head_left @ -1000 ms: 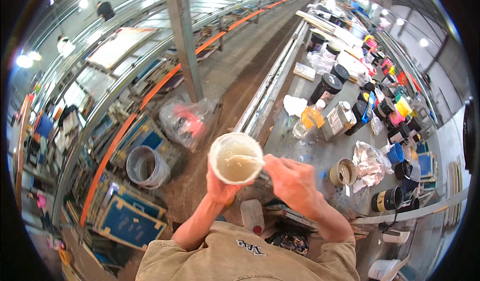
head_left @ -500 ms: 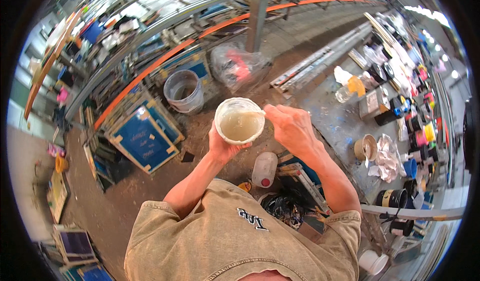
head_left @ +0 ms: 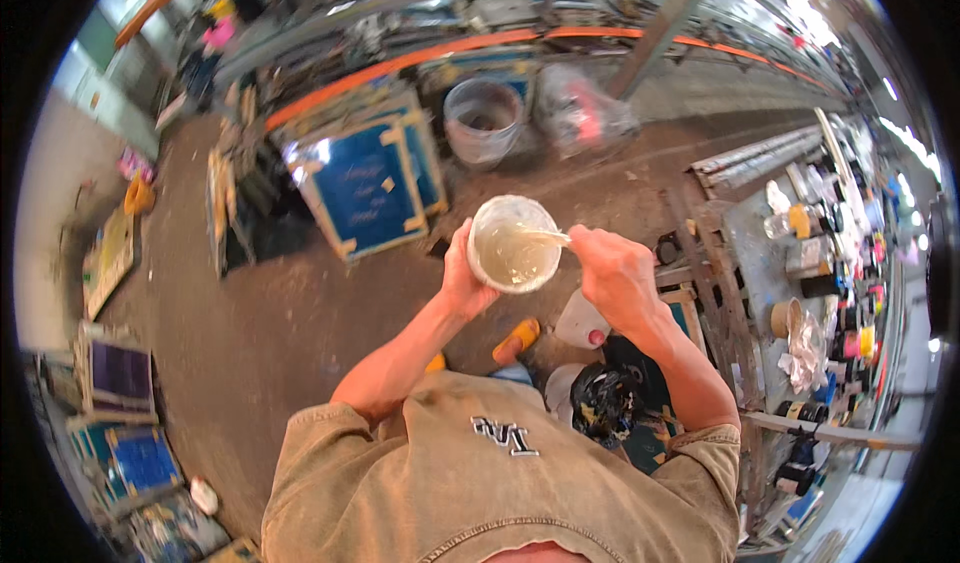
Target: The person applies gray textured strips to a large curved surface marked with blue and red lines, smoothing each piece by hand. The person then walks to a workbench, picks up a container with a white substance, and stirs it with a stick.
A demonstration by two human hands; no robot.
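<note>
Held out in front of me is a round whitish tub [head_left: 477,259], its rim crusted and its inside coated with a thick, translucent beige paste. My left hand [head_left: 466,278] is wrapped around the tub's left side, with some fingers hidden beneath it. A slim pale stirring stick [head_left: 548,235] reaches over the right side of the rim, and its far end dips into the paste. Just right of the tub, my right hand [head_left: 612,271] grips the stick's outer end in closed fingers.
Blue framed screens [head_left: 362,198] lean ahead, beside a grimy bucket [head_left: 475,151] and a clear plastic bag [head_left: 582,128]. A white jug [head_left: 582,323] and a black rubbish bag [head_left: 604,401] are near my right side. Jars and crumpled paper crowd a workbench [head_left: 752,253] at right.
My view has turned left, so the bucket, screens and workbench have shifted right in the picture. The tub stays in my left hand. More of the stick now shows inside the tub.
</note>
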